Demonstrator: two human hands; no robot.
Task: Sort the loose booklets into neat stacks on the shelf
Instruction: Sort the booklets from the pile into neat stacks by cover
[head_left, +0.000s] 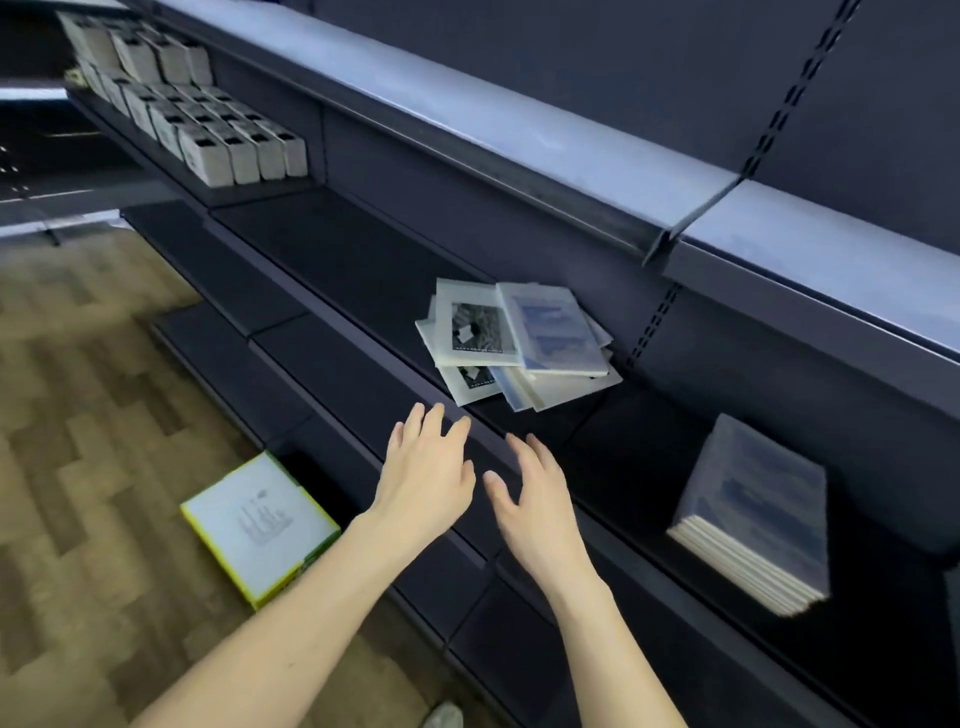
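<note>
Dark shelf (332, 249), loose booklets (514, 345), illegible covers; both hands (426, 480) empty

both empty hands, left hand (423, 475) and right hand (537, 499), fingers spread, near loose booklets (514, 345) on shelf (343, 249)

Loose booklets (514, 343) heaped on the shelf (363, 270), at 12 o'clock from both hands (431, 478). Neat stack (753, 514) at 3 o'clock; boxes (208, 130) at 10. Flat box (260, 525) on the floor (93, 441) at 9.

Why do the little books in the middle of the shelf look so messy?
They're a loose pile, not a neat stack: the covers lie crooked, overlapping at different angles. The stack on the right has its edges lined up.
</note>
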